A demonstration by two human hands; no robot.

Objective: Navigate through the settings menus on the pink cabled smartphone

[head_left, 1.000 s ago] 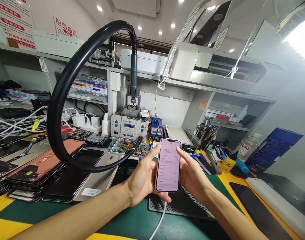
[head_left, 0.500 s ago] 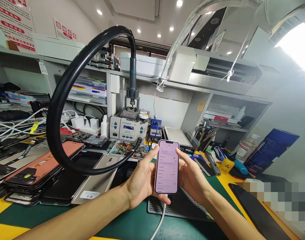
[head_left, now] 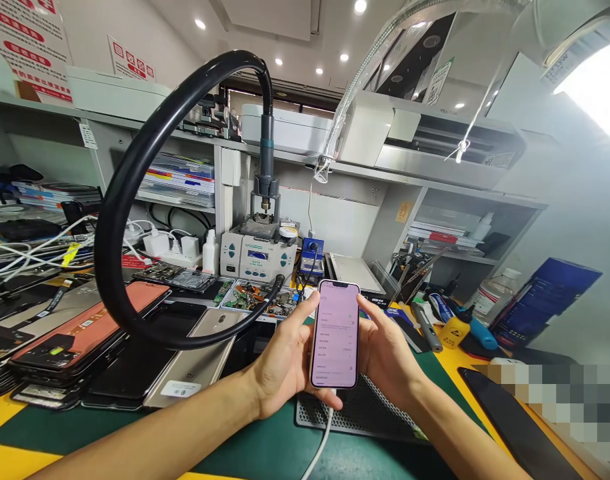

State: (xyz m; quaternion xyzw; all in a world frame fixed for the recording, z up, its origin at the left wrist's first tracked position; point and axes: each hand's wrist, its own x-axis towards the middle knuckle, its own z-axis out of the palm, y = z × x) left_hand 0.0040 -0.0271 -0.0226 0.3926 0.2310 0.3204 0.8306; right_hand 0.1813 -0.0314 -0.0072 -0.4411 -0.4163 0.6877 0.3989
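Note:
A smartphone (head_left: 335, 337) with a lit pinkish settings screen stands upright above the bench, a white cable (head_left: 319, 447) plugged into its bottom. My left hand (head_left: 282, 357) wraps around its left edge, the thumb lying along the side. My right hand (head_left: 387, 353) cups the right edge from behind, with its thumb reaching toward the upper right of the screen. Both hands hover over a black perforated mat (head_left: 365, 410) on the green work mat (head_left: 265, 447).
A thick black hose (head_left: 115, 213) loops from the hot-air station (head_left: 257, 257) across the left. Stacked phones and back covers (head_left: 85, 333) crowd the left bench. Circuit boards (head_left: 249, 297), tools and bottles (head_left: 435, 320) lie behind. A dark phone (head_left: 515, 427) lies at right.
The screen content has shifted slightly under my right thumb. Both hands and the phone stay almost in the same place; the view has drifted a little.

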